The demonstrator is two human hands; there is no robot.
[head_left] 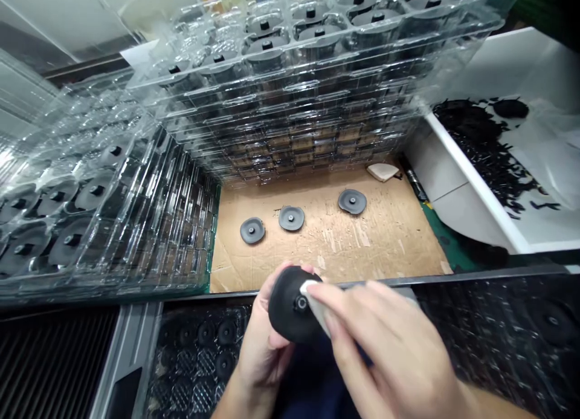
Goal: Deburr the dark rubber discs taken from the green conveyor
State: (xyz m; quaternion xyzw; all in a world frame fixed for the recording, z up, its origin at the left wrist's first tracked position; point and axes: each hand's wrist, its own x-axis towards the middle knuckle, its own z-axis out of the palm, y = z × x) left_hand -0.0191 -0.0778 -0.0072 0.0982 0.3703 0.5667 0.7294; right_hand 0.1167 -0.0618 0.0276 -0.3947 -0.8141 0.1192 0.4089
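My left hand is closed around a black rubber disc, whose face with a small round metal centre is tilted up toward me. Pinched in my right hand is a small white flat piece; its tip touches the disc beside the centre. Beyond my hands, three similar dark discs lie on a cardboard sheet: a left one, a middle one and one farther right. The lower part of the held disc is partly covered by my fingers.
Stacked clear plastic trays with black discs rise behind the cardboard, and another stack stands left. At right is a white bin with small black scraps. A whitish folded pad and a dark marker-like stick lie near it.
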